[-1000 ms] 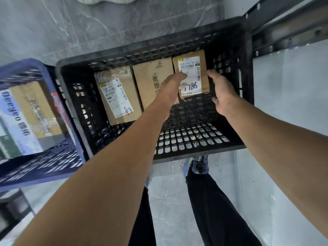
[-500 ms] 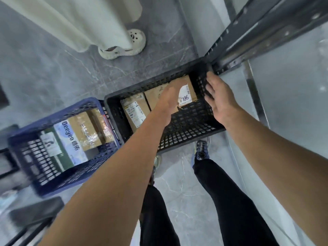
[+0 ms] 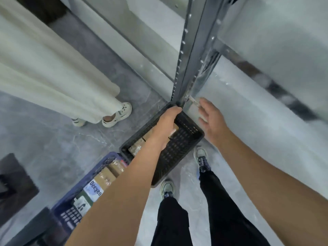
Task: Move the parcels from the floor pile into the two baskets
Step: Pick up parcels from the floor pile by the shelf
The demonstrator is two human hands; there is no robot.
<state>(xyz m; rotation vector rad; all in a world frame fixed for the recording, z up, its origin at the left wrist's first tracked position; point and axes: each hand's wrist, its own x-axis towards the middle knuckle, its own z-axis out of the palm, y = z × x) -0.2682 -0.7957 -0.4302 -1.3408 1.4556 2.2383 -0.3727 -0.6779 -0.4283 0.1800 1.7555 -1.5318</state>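
On the grey floor (image 3: 53,142), beside the foot of a metal rack post (image 3: 189,55), a black basket (image 3: 177,151) is set, and a blue basket (image 3: 108,156) is placed just beside its near-left corner. Brown cardboard parcels (image 3: 137,148) are lined up along the black basket's left wall, partly hidden by the left forearm. The blue basket is packed as well: a taped brown box (image 3: 104,176) and a white and blue package (image 3: 94,190) lettered "Deeyeo" can be made out. The left grip (image 3: 168,121) is held over the far end of the black basket with its fingers bent down toward the far corner; whether the rim is touched or anything is held cannot be told. The right grip (image 3: 211,119) is spread wide with nothing in it, just right of the black basket and near the post. Cream trousers (image 3: 53,77) and white clogs (image 3: 117,116) of another person are seen at the left
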